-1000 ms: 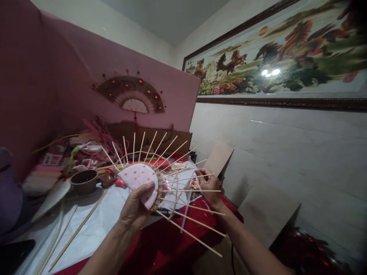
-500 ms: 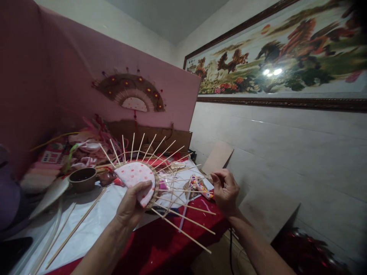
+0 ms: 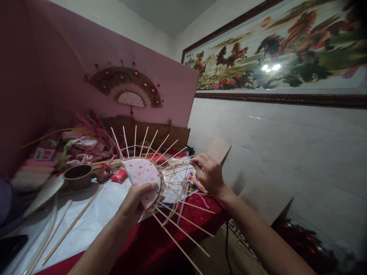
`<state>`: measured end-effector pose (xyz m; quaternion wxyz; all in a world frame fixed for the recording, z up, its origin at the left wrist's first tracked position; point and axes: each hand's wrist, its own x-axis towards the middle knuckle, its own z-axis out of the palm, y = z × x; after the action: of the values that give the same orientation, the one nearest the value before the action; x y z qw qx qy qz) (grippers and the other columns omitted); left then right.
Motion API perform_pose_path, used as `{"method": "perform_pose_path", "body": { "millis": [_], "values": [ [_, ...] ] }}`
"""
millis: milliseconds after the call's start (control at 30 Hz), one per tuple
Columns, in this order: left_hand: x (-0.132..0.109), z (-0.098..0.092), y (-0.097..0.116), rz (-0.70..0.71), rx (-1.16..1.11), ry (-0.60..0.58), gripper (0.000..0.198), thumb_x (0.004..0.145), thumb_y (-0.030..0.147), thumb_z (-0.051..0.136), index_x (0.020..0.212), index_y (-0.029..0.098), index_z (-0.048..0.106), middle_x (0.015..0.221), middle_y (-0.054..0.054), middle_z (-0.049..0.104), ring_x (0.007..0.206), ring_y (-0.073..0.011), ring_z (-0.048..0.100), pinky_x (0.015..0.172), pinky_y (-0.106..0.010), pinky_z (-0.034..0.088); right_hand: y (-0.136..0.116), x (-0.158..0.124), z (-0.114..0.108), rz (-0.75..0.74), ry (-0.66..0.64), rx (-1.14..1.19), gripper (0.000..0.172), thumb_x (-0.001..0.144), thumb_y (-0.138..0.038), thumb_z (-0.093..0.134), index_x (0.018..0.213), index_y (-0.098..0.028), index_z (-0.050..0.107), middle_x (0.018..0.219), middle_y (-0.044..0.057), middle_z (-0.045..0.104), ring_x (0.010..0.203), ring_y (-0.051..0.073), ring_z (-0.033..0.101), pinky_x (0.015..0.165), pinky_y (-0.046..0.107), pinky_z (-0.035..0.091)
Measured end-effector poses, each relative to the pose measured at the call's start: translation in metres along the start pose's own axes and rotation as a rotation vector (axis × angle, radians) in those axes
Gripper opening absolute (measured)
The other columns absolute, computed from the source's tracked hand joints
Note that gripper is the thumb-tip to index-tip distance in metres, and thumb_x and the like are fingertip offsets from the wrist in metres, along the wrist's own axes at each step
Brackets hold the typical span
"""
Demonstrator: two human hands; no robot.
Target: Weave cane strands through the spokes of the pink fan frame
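My left hand [image 3: 140, 196] grips a half-round fan frame, its thumb lying on the white cloth centre with red dots [image 3: 143, 173]. Thin wooden sticks [image 3: 190, 223] fan out from that centre, whose curved edge is bound with woven twine [image 3: 162, 187]. A looser line of twine runs across the sticks further out. Near the stick tips on the right side, my right hand [image 3: 208, 173] pinches with thumb and forefinger on what looks like a thin strand of the twine. Its other fingers are curled, and the strand's end is hidden.
A finished fan [image 3: 126, 87] hangs on the pink board [image 3: 172, 88]. On the table are a brown bowl [image 3: 78, 177], loose sticks [image 3: 73, 225], a red packet [image 3: 119, 176], ribbons and cloth [image 3: 83, 141], and beaded flowers [image 3: 196, 181]. A black cable [image 3: 227, 236] hangs at right.
My right hand has moved left and slightly up, closer to the sticks. The fan frame has shifted right and turned a little clockwise in my left hand. The view has shifted slightly.
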<state>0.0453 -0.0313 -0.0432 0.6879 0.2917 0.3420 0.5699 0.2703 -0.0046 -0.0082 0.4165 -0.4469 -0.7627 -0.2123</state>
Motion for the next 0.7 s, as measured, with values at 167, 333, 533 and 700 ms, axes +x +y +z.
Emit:
{"method": "perform_pose_path", "body": {
  "millis": [167, 333, 533, 700],
  "values": [
    [0.001, 0.0, -0.002, -0.006, -0.008, -0.023, 0.013, 0.059, 0.003, 0.067, 0.068, 0.011, 0.065, 0.059, -0.008, 0.069, 0.043, -0.0143, 0.059, 0.041, -0.021, 0.048, -0.008, 0.012, 0.006, -0.026, -0.055, -0.068, 0.013, 0.09, -0.024, 0.053, 0.085, -0.02, 0.064, 0.084, 0.003, 0.062, 0.08, 0.016, 0.058, 0.068, 0.026, 0.04],
    [0.001, -0.001, -0.003, -0.01, -0.007, -0.041, 0.01, 0.061, 0.001, 0.065, 0.067, 0.01, 0.066, 0.054, -0.006, 0.066, 0.038, -0.0119, 0.055, 0.034, -0.018, 0.042, -0.013, 0.018, 0.008, -0.061, -0.087, -0.087, 0.014, 0.09, -0.024, 0.052, 0.085, -0.02, 0.064, 0.084, 0.003, 0.062, 0.08, 0.016, 0.057, 0.068, 0.026, 0.039],
    [-0.001, -0.001, 0.001, -0.109, -0.091, 0.005, 0.01, 0.062, 0.001, 0.063, 0.065, 0.011, 0.064, 0.051, -0.007, 0.066, 0.037, -0.015, 0.056, 0.038, -0.023, 0.048, -0.007, 0.012, -0.001, -0.037, -0.003, -0.046, 0.013, 0.089, -0.026, 0.055, 0.085, -0.021, 0.065, 0.082, 0.003, 0.064, 0.078, 0.015, 0.058, 0.068, 0.026, 0.041],
    [0.001, -0.003, 0.003, -0.171, -0.216, 0.086, 0.019, 0.062, 0.0, 0.061, 0.077, 0.011, 0.065, 0.053, -0.009, 0.067, 0.04, -0.0221, 0.062, 0.04, -0.032, 0.053, 0.0, -0.003, -0.016, -0.005, 0.13, 0.003, 0.012, 0.089, -0.025, 0.056, 0.082, -0.02, 0.064, 0.078, 0.003, 0.063, 0.073, 0.015, 0.057, 0.067, 0.027, 0.042]
  ]
}}
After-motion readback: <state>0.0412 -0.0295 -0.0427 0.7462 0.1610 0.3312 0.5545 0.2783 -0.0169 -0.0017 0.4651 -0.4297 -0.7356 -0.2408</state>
